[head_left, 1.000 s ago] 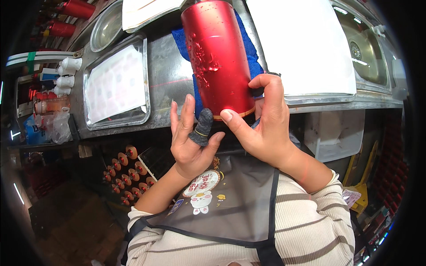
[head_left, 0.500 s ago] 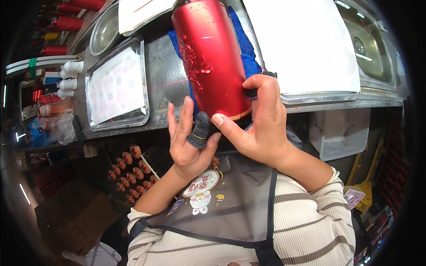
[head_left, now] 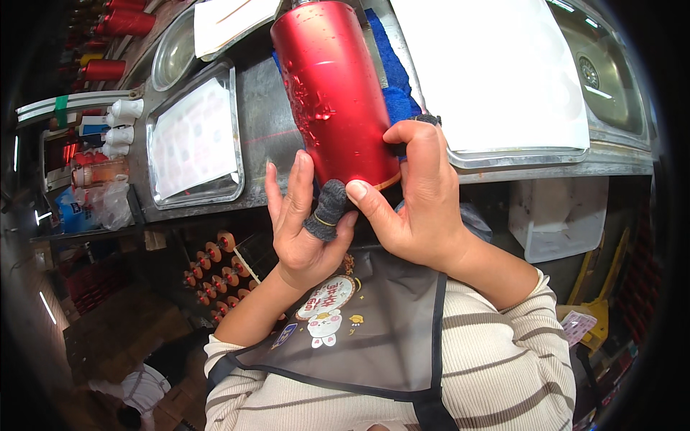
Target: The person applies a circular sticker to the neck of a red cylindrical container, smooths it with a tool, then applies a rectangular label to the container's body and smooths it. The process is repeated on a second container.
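A glossy red metal cylinder, wet with droplets and bearing a raised, wrinkled patch on its left side, points away from me over a blue cloth. My right hand grips its near end, thumb on the rim and curled index finger against the right side. A dark grey cover on one finger of my left hand touches or nearly touches the rim's left part. The other fingers there stretch upward, apart. Another dark finger cover shows on my right hand, partly hidden behind its knuckle.
A metal tray with a printed sheet lies left on the grey metal bench. Rightward are a large white sheet on a tray and a sink basin. Below the bench sit a translucent bin and a rack of round copper-coloured pieces.
The cylinder's near end has shifted slightly left and up in the view. My right hand keeps its grip; the left hand's covered finger sits slightly farther right along the rim.
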The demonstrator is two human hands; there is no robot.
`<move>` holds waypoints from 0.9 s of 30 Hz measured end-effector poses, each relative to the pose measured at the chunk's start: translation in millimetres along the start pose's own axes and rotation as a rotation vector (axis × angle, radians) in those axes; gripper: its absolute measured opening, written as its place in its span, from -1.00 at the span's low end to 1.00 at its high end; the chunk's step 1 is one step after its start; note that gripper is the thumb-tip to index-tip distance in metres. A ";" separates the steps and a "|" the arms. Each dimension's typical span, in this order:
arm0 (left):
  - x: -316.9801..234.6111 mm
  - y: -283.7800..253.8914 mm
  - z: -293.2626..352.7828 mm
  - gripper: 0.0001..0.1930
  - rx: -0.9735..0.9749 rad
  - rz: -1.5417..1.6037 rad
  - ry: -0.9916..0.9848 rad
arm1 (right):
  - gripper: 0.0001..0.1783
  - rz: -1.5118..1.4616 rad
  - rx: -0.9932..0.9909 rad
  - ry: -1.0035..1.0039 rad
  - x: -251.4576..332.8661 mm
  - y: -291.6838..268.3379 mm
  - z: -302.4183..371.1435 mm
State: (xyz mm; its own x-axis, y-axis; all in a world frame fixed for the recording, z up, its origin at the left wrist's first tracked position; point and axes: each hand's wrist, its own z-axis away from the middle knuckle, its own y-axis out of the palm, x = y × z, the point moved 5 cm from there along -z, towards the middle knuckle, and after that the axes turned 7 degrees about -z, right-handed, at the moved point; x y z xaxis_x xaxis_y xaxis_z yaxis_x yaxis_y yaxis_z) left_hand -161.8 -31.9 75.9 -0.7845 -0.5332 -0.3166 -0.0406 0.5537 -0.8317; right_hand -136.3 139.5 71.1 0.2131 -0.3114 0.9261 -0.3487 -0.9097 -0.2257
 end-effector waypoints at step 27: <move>-34.3 -6.1 -55.1 -0.85 0.025 -0.248 0.259 | -0.73 -0.540 0.013 0.337 -30.0 -22.4 21.0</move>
State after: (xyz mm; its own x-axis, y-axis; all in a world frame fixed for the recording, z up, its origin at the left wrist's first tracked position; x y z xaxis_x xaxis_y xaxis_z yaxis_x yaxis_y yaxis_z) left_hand -168.8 18.2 116.9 -0.8836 -0.4679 0.0192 -0.2366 0.4107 -0.8806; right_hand -115.8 163.4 42.0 0.0559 0.2938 0.9542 -0.2609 -0.9182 0.2980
